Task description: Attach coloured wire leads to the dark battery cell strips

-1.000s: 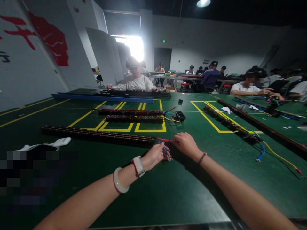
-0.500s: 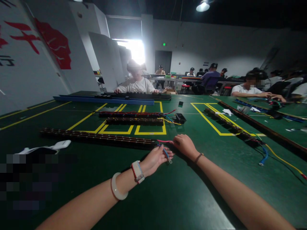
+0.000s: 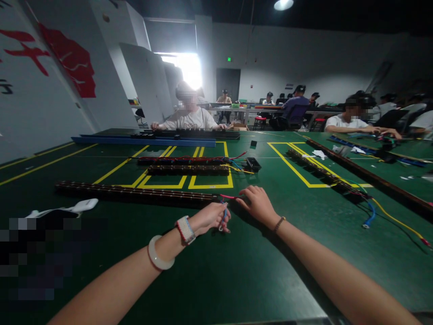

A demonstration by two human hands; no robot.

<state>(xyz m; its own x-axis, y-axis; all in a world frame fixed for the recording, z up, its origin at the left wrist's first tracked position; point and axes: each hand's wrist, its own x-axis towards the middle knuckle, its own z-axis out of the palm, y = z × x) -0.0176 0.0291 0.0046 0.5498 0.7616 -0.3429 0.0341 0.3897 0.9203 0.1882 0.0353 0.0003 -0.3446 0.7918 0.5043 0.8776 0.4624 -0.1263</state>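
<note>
Head view: the long dark bar point(image 3: 135, 193) lies on the green tabletop point(image 3: 203, 280). Beside the bar's right end, the left hand point(image 3: 210, 217) grasps the blue ring-terminal lead point(image 3: 223, 214); farther right of the bar, the right hand point(image 3: 259, 206) pinches the red lead point(image 3: 229, 197) (tip hidden).

Pale bangle point(image 3: 153, 254), banded watch point(image 3: 186, 230), dark bracelet point(image 3: 279, 224)

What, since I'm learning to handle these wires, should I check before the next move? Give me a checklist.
1. Long dark strip lying on the green table: ok.
2. Blue wire at the left hand: ok.
3. Its metal end in view: ok.
4. Red wire reaching the right hand: ok.
5. Red wire's far end in view: not ok, hidden at the fingers.
6. Firmness of both hands' grip: cannot tell.
</note>
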